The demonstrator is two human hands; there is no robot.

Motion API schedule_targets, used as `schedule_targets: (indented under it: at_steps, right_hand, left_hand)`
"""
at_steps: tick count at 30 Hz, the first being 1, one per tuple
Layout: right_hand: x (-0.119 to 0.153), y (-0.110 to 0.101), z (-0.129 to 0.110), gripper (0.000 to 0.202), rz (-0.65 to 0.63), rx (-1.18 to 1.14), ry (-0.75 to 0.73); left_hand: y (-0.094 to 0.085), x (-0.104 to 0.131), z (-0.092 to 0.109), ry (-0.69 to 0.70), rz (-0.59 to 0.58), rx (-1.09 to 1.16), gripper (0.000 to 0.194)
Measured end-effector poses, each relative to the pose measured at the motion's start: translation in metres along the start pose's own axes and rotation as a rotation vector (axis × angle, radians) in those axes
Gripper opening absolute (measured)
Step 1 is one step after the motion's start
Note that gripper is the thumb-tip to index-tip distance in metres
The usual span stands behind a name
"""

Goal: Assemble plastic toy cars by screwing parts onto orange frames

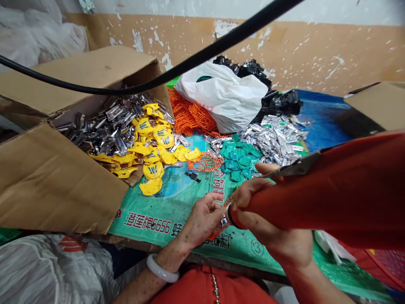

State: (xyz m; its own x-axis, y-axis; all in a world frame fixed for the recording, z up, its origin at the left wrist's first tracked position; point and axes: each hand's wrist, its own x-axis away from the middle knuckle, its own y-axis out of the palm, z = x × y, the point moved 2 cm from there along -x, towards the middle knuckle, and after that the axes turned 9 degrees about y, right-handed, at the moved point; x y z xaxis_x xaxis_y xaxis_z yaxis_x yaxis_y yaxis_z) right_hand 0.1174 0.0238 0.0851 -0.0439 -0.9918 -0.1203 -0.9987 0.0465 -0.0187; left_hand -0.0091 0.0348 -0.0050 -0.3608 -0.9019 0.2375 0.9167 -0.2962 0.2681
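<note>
Head view, two hands, one red tool

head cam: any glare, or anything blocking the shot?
Head view: bright glints on the silver packets; head view: a black cable crosses the upper frame, covering some of the wall; head view: the red object at right looms large, hiding part of the right hand.

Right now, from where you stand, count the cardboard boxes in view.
2. An open cardboard box is at the left, with yellow pieces at its mouth; a second box is at the right edge, partly cut off. Others may be hidden.
</note>
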Motion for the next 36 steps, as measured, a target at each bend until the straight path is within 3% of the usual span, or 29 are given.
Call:
schedule_targets:
  at_steps: [12, 18, 20, 23, 25, 31, 36]
  right_hand:
    - [0.001, 0.005, -0.002, 0.050, 0.021, 0.140, -0.083]
    - [-0.003, 0.005, 0.001, 0.021, -0.055, 0.101, -0.090]
    - [-0.003, 0.002, -0.001, 0.025, -0.022, -0.004, -0.093]
    - [-0.005, -0.006, -0.009, 0.052, 0.061, -0.238, -0.077]
    - [-0.007, -0.013, -0.015, 0.060, 0.104, -0.311, -0.079]
    - [-0.017, -0.026, -0.018, 0.059, 0.239, -0.322, -0.100]
    - [-0.022, -0.027, -0.011, 0.057, 0.310, -0.315, -0.065]
  left_hand:
    - [-0.001, 0.001, 0.001, -0.025, 0.010, -0.030, 0.034]
    - [-0.006, -0.001, -0.001, 0.037, 0.027, -0.045, 0.029]
    - [-0.007, -0.001, 0.002, 0.082, 0.025, -0.071, 0.028]
    - [-0.010, 0.000, 0.004, 0.091, 0.004, -0.134, 0.030]
    - [-0.012, 0.000, 0.004, 0.088, -0.006, -0.170, 0.032]
    - [-0.019, 0.003, 0.002, 0.110, 0.034, -0.183, 0.027]
    - [-0.028, 0.004, 0.008, 0.079, 0.112, 0.016, 0.028]
